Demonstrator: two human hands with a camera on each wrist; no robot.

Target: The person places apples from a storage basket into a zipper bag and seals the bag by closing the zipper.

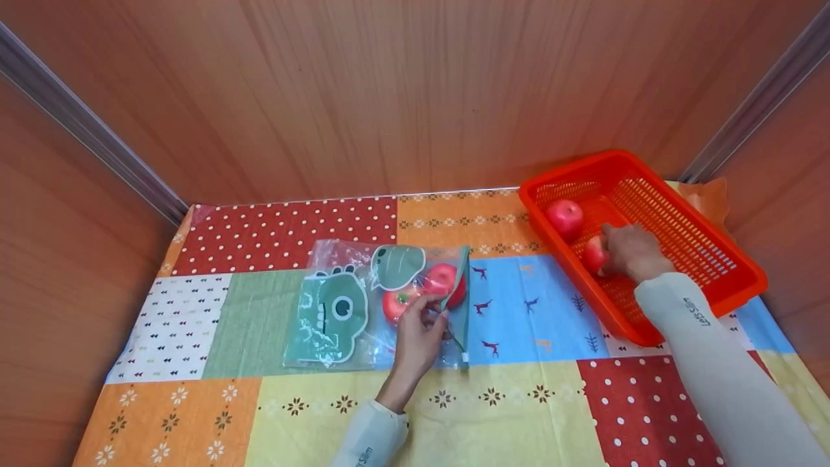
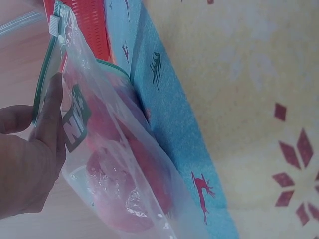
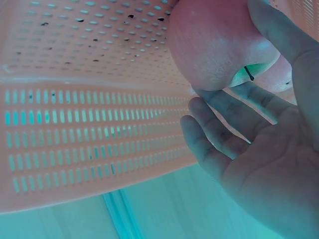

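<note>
A clear zip bag (image 1: pixel 377 347) with a green cartoon print lies flat with its mouth to the right. Two red apples (image 1: pixel 443 279) show inside it near the opening. My left hand (image 1: pixel 418 334) pinches the bag's green zip edge between thumb and fingers; in the left wrist view the white slider (image 2: pixel 54 25) sits at one end of that edge. Over in the red basket (image 1: pixel 746 285), my right hand (image 1: pixel 634 251) grips an apple (image 1: pixel 594 255), thumb on one side and fingertips on the other. Another apple (image 1: pixel 565 218) rests at the basket's back left.
A patchwork cloth (image 1: pixel 402 415) covers the table. Wooden panels (image 1: pixel 415 97) rise behind it and on both sides. The basket stands at the right, close to the back and right panels. Behind it lies an orange-brown flap (image 1: pixel 710 200).
</note>
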